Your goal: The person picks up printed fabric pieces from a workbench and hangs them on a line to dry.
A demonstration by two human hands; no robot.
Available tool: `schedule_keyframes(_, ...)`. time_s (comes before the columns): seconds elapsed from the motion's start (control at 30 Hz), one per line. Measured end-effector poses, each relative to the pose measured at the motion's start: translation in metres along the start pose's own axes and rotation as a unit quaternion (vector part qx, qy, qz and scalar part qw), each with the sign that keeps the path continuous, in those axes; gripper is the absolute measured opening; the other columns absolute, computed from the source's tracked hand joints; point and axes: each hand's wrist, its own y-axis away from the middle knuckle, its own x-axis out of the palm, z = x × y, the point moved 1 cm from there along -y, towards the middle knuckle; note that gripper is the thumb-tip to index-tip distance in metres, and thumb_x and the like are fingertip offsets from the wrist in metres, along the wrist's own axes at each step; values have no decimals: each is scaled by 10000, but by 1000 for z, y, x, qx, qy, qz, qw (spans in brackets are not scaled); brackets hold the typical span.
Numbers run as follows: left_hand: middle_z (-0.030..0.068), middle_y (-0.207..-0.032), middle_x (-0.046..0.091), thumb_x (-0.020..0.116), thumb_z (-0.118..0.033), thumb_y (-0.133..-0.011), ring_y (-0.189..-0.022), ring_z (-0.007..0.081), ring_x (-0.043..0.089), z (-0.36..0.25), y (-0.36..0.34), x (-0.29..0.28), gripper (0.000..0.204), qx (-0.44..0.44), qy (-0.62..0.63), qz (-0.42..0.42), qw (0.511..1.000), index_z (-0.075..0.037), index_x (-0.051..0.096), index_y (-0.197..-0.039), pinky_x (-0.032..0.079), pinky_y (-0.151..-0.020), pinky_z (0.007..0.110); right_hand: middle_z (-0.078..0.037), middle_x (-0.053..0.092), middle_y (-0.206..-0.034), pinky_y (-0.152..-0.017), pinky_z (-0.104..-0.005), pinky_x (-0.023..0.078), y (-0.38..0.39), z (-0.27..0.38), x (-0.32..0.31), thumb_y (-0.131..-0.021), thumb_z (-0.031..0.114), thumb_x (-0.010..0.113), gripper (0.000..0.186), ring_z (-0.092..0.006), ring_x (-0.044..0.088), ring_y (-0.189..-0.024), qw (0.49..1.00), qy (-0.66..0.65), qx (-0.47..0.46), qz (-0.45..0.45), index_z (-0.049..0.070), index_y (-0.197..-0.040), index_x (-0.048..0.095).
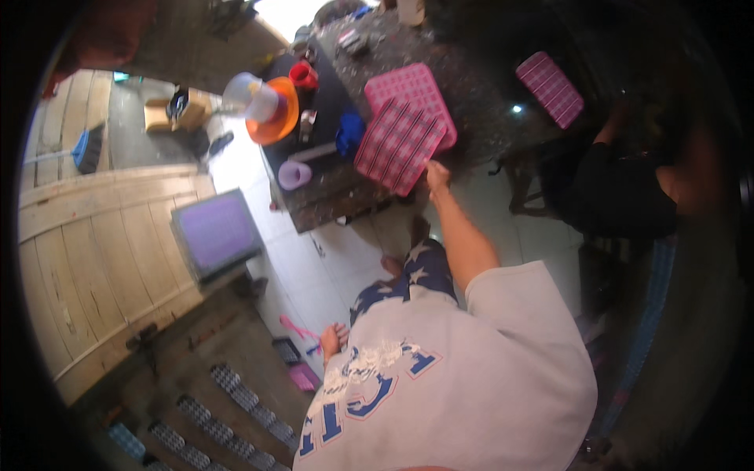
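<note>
My right hand point(437, 177) grips the near corner of a pink plaid sheet with dark stripes point(395, 145), which overlaps a lighter pink patterned piece point(397, 82) on the cluttered dark worktable point(298, 206). A blue crumpled item point(349, 131) lies just left of the sheet, near a lilac cup point(294, 176). My left hand point(334, 337) hangs low by my left thigh with fingers loosely apart, holding nothing visible.
A person in dark clothes point(616, 196) sits at the right, near another pink plaid piece point(550, 89). At left stand a purple framed panel point(216, 228) and wooden boards point(94, 267). An orange basin point(281, 122) sits on the table. Patterned strips point(236, 396) lie lower left.
</note>
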Motion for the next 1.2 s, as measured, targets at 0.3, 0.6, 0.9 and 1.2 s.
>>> schedule_keyframes(0.3, 128, -1009, 630, 415, -243, -912, -764, 224, 631, -101, -76, 0, 351, 47, -19, 78, 996, 0, 503, -1149, 488, -579, 302, -174, 595, -623, -543, -337, 456, 66, 63, 36, -707, 168, 603, 180, -144, 587, -561, 917, 155, -363, -61, -9, -714, 633)
schedule_keyframes(0.6, 78, -957, 623, 444, -307, -922, -856, 214, 610, -341, -74, 77, 323, 418, -79, 277, 862, -43, 586, -1042, 484, -767, 342, -152, 586, -623, -565, -333, 451, 240, 149, 16, -723, 158, 596, 164, -144, 583, -581, 888, 224, -401, 16, -5, -698, 598)
schedule_keyframes(0.9, 85, -1033, 618, 373, -294, -966, -952, 224, 583, -400, -5, 83, 316, 178, 178, 503, 827, -41, 555, -1015, 450, -849, 371, -127, 538, -581, -547, -342, 420, 292, 122, 7, -742, 161, 592, 192, -155, 533, -560, 897, 185, -400, -26, -16, -682, 549)
schedule_keyframes(1.2, 115, -1064, 607, 373, -197, -949, -950, 209, 605, -400, 13, 38, 306, 238, 148, 503, 818, 20, 528, -1098, 490, -807, 329, -147, 655, -786, -679, -370, 493, 284, 73, 18, -775, 217, 585, 206, -290, 643, -757, 913, 241, -317, -92, 21, -818, 636)
